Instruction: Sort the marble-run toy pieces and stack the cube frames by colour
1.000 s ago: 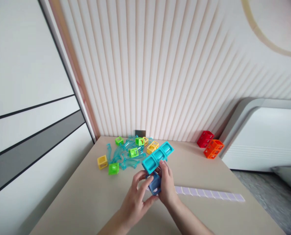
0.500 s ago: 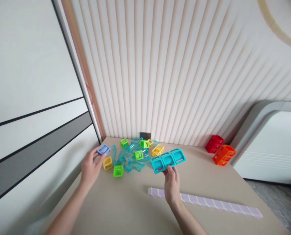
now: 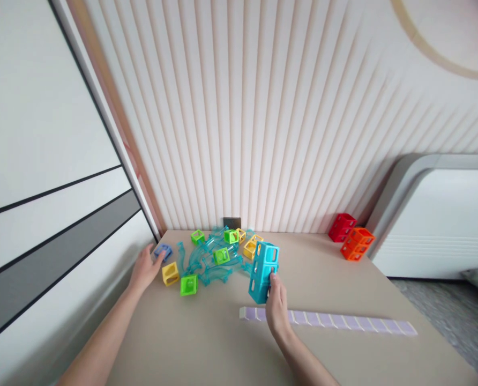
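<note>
My right hand [image 3: 277, 305] is wrapped round a stack of joined teal cube blocks [image 3: 263, 272], held nearly upright above the table. At the table's far left corner lies a small blue block [image 3: 163, 252]. My left hand [image 3: 143, 269] is beside it with fingers spread; the thumb is at the block's near edge, and whether it touches is unclear. Close to that hand are a yellow cube block [image 3: 170, 274] and a green cube block [image 3: 189, 285].
Clear teal track pieces [image 3: 217, 274] lie in a pile with several green and yellow cubes. A lilac segmented strip [image 3: 343, 321] crosses the table [image 3: 207, 343]. Red blocks [image 3: 342, 227] and orange blocks [image 3: 357, 244] stand at the back right, and a black item [image 3: 232, 222] by the wall.
My right hand has turned the teal stack from lying slanted to nearly upright. My left hand has lowered the blue block and let go of it. The view has shifted slightly.
</note>
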A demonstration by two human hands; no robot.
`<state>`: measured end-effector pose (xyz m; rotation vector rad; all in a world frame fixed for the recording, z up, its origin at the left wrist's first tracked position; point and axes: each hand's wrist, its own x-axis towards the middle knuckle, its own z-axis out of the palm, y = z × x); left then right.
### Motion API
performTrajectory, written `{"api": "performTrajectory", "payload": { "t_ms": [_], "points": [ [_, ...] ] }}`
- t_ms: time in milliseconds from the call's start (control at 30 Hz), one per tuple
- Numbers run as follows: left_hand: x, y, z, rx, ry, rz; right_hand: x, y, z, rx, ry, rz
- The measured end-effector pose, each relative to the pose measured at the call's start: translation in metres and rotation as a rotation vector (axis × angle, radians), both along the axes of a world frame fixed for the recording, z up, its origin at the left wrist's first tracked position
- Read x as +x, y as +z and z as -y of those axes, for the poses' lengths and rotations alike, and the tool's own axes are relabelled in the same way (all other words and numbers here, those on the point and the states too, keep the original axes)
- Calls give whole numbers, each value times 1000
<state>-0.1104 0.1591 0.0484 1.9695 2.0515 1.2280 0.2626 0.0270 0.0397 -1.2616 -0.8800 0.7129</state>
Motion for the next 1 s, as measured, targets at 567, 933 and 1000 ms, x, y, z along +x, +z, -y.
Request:
{"api": "performTrajectory", "payload": {
  "t_ms": [567,933,1000],
  "points": [
    [164,53,122,-348,-690,622,-16,9,21,268,463,685],
    [86,43,8,-247,-79,-479,-13,5,24,272,439,717],
    [86,35,2,-299,-59,-552,-14,4,25,273,437,727]
  ]
}}
